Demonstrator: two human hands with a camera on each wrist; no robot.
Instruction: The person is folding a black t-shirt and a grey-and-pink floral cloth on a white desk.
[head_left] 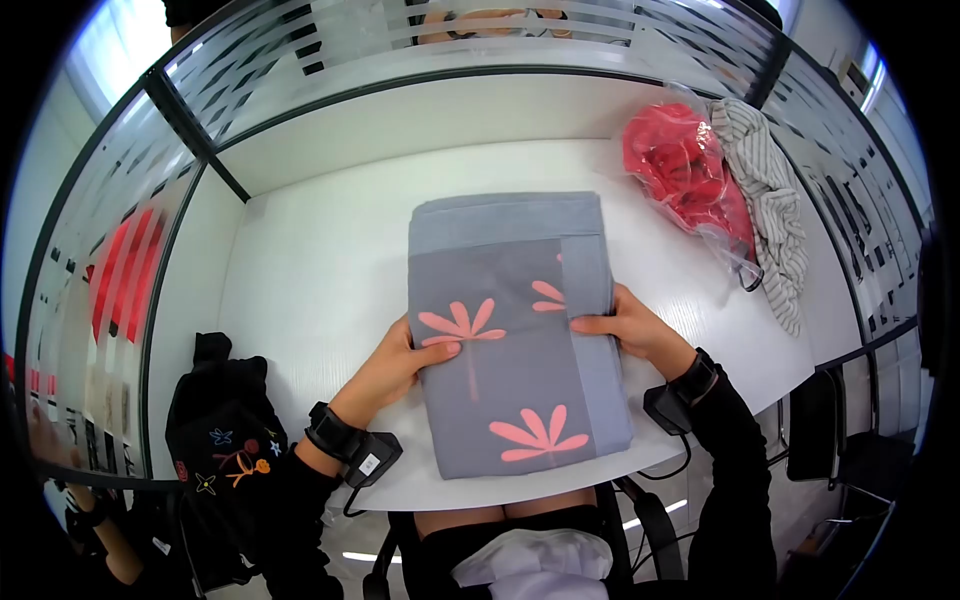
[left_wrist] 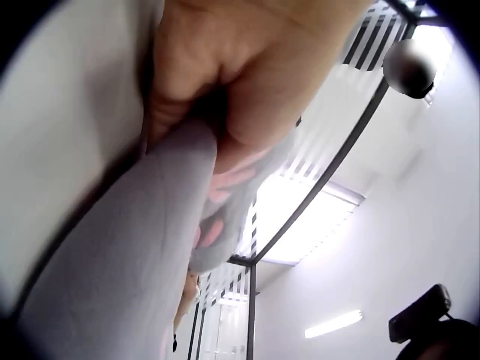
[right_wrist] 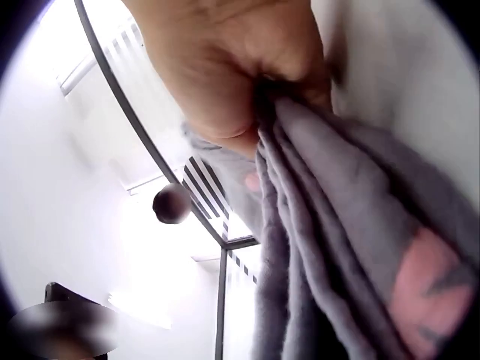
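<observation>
A folded grey cloth (head_left: pixel 520 380) printed with pink flowers lies as a neat rectangle over the front of the white desk, a paler band along its top and right side. My left hand (head_left: pixel 390 372) grips its left edge, thumb on top and fingers tucked underneath. On the right edge, my right hand (head_left: pixel 645 330) holds it the same way, slightly higher up. The right wrist view shows several stacked layers of the cloth (right_wrist: pixel 337 180) running into that hand's grasp. In the left wrist view a smooth rounded fold of the cloth (left_wrist: pixel 135 225) enters the left hand.
At the back right of the desk (head_left: pixel 310 250) sits a clear plastic bag of red material (head_left: pixel 680 160), beside a crumpled striped cloth (head_left: pixel 765 190). A black embroidered bag (head_left: pixel 225 440) stands by the left edge. Low partitions (head_left: pixel 420 120) enclose the desk's back and sides.
</observation>
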